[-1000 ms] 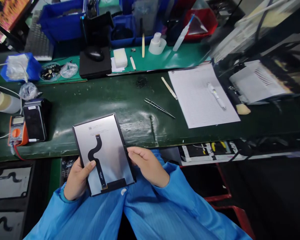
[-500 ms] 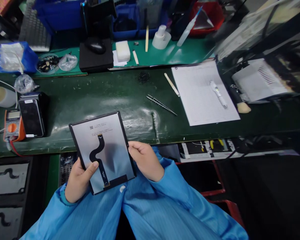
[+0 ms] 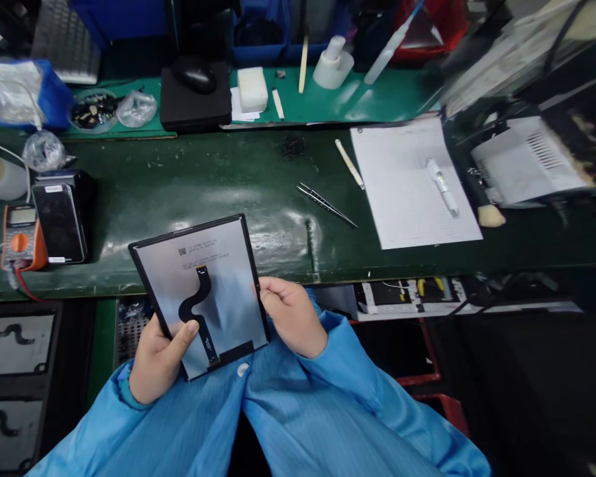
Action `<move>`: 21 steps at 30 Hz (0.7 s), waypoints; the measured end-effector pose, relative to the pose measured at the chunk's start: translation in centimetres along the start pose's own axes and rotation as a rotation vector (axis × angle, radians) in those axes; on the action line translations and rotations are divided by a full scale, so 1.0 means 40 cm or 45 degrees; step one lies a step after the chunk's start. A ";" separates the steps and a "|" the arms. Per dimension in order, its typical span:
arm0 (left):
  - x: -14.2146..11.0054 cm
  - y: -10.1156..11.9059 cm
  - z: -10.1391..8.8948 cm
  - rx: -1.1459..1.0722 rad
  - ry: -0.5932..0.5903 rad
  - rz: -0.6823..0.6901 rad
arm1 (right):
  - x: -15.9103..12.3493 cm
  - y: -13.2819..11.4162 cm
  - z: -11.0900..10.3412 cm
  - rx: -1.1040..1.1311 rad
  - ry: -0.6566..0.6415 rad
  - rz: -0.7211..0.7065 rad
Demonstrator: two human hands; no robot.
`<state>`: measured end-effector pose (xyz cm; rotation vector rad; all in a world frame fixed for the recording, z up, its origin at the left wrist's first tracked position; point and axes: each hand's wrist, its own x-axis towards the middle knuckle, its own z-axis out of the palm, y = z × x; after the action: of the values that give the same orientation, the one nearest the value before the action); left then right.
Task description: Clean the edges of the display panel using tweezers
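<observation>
Between my two hands is a tablet screen panel (image 3: 238, 285), its silver back facing up and a black rim around it. A black S-shaped flex cable (image 3: 193, 301) runs down the back. My left hand (image 3: 161, 358) grips the lower left edge, thumb laid on the panel beside the cable, fingers hidden underneath. At the right edge my right hand (image 3: 291, 315) pinches the rim between thumb and fingers. The panel is tilted, held over the bench's front edge and close to my blue coat. Beyond it, tweezers (image 3: 328, 205) lie on the green bench.
A paper sheet (image 3: 412, 199) bearing a white pen (image 3: 442, 187) lies right of the tweezers. At left stand an orange multimeter (image 3: 22, 238) and a phone (image 3: 59, 222). Similar panels (image 3: 17, 341) lie in black trays at lower left. A raised shelf (image 3: 298, 109) runs along the back.
The panel's far edge has tipped up slightly, with both hands keeping their hold. The view has shifted a little, so the bench items sit slightly differently in the picture.
</observation>
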<state>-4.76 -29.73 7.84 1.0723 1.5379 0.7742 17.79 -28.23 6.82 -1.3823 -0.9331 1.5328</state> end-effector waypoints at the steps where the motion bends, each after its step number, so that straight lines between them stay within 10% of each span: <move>1: -0.001 0.003 0.001 0.005 0.003 0.011 | 0.000 -0.002 0.000 0.004 0.002 0.001; 21: -0.008 0.002 0.002 0.148 0.044 0.182 | -0.014 0.002 0.000 -0.102 0.045 -0.056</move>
<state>-4.64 -30.02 8.00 1.2716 1.5636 0.8114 17.81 -28.79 6.95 -1.4318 -1.0062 1.4473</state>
